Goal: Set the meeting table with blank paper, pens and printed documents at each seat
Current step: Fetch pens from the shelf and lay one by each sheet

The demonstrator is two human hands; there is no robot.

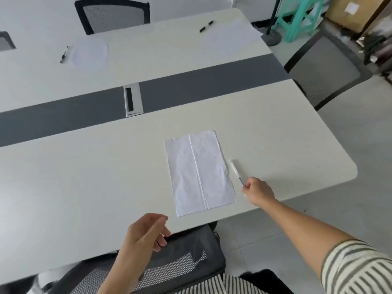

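A creased white sheet of paper lies flat on the near side of the white meeting table. A white pen lies just right of the sheet, and my right hand pinches its near end with curled fingers. My left hand hovers over the table's near edge, fingers loosely curled, holding nothing. Across the table another sheet lies with a dark pen to its left. A third sheet sits at the far right corner with two small dark objects next to it.
A grey strip with a cable hatch runs down the table's middle. Mesh chairs stand at the far side, at the right end and under the near edge. A green stool and boxes fill the back right corner.
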